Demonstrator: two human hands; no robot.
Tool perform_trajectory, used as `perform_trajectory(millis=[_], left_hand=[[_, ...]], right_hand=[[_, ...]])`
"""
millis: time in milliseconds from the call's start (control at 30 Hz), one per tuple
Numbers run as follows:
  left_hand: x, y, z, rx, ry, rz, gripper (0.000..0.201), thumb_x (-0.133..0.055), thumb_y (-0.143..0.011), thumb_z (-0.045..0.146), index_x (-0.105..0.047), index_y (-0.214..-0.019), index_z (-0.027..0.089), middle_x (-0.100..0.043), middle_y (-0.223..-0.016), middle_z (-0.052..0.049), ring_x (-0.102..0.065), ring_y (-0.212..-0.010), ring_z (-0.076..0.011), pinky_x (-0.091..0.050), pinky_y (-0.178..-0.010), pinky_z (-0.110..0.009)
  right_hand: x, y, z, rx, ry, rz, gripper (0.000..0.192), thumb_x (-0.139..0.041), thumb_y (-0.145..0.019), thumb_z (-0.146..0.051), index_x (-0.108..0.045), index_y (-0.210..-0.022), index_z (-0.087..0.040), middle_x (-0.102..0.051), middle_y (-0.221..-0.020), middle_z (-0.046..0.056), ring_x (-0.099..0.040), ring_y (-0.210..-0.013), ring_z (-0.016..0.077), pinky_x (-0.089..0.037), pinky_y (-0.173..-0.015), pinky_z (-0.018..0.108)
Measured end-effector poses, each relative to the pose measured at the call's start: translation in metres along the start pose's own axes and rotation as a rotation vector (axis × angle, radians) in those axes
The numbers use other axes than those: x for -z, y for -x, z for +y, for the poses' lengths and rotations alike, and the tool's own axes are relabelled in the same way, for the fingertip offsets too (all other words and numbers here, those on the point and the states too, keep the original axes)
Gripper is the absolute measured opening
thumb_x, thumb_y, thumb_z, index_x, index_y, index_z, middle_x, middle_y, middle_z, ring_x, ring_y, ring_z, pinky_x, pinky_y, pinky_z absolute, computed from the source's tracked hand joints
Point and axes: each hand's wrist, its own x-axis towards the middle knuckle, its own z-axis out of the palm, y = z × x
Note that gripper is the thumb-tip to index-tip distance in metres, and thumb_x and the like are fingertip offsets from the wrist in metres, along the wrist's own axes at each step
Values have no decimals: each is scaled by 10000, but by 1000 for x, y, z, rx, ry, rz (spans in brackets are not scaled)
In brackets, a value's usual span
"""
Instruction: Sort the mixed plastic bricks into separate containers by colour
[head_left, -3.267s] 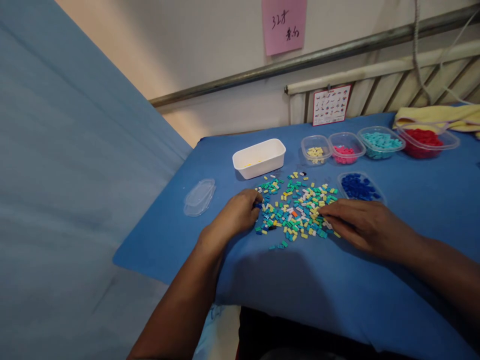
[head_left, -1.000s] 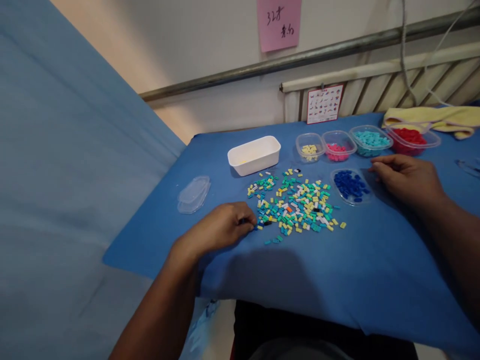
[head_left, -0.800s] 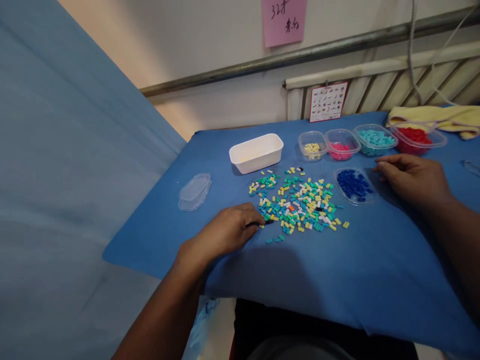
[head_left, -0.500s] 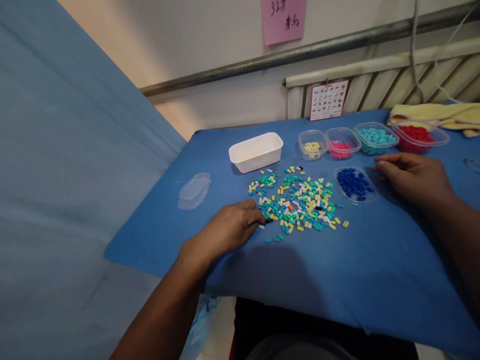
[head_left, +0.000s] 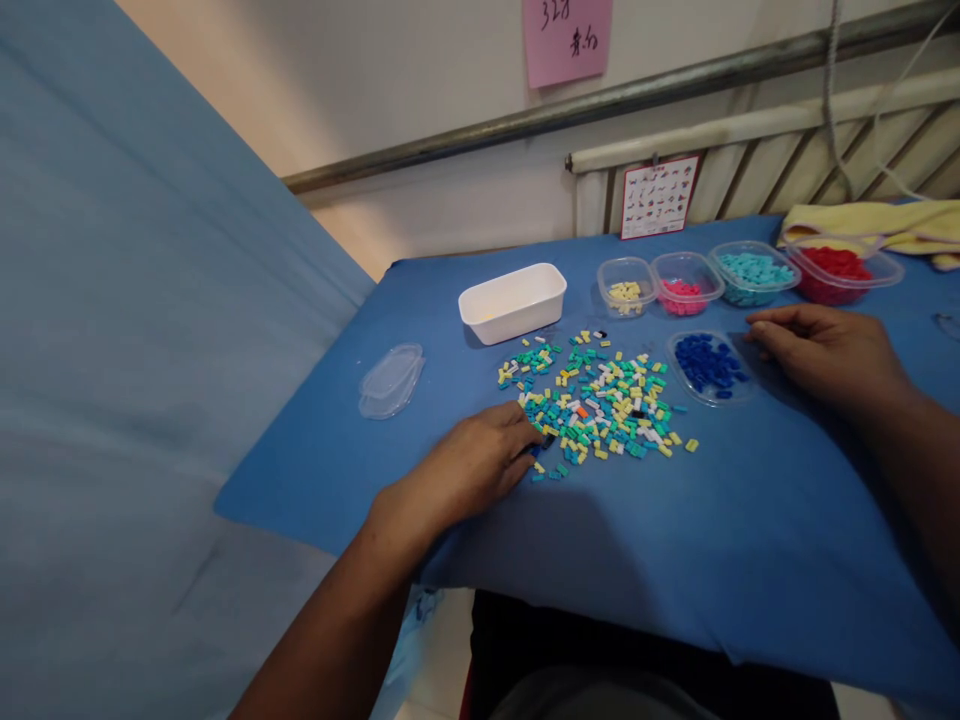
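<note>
Sorting step: left hand [head_left: 480,462] curled, fingertips pinching at near-left edge of brick pile [head_left: 596,400]; right hand [head_left: 825,350] loosely curled, empty, beside blue-brick tub [head_left: 709,365]; next needs clean single-brick lift

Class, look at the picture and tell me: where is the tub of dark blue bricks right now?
The tub of dark blue bricks sits right of the mixed brick pile, just left of the right hand.
</note>
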Motion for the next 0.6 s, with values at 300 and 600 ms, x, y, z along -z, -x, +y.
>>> perform_trajectory(millis=[300,600], left_hand=[[-9,-8,3,42,-57,13,215,-532,-1035,128,-710,-1130,202,-719,-1132,-81,-695,-1068,-239,-567,-965,-366],[-4,-7,5,82,-33,62,236,-546,-963,84,-707,-1083,208,-728,-1052,-55,-698,-954,-214,-553,-867,-343]], right_hand=[[-4,-9,18,55,-25,9,373,-758,-841,-417,-882,-1123,-204,-827,-853,58,-700,-705,210,-519,-676,337],[-6,-7,8,59,-52,-14,357,-726,-893,-359,-858,-1152,-152,-842,-942,88,-703,-763,197,-568,-802,345]])
